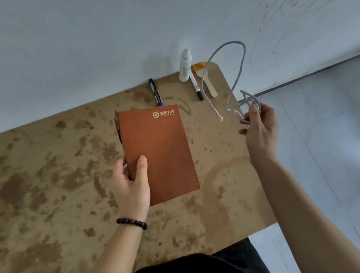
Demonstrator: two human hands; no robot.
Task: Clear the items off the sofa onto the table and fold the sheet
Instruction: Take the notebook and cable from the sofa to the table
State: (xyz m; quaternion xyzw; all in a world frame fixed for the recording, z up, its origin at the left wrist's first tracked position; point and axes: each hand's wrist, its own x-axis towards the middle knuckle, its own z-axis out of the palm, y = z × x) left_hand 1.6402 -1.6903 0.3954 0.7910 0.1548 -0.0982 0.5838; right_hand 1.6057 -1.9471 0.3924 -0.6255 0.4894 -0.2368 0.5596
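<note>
L hand [133,184] fingers grasping brown notebook [160,151] above stained counter [48,180]; R hand [260,129] fingers pinching grey cable [236,53] loops.

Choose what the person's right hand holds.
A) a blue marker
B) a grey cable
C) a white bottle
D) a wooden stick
B: the right hand pinches a looped grey cable beside the table edge, while the left hand grips the notebook.
</note>
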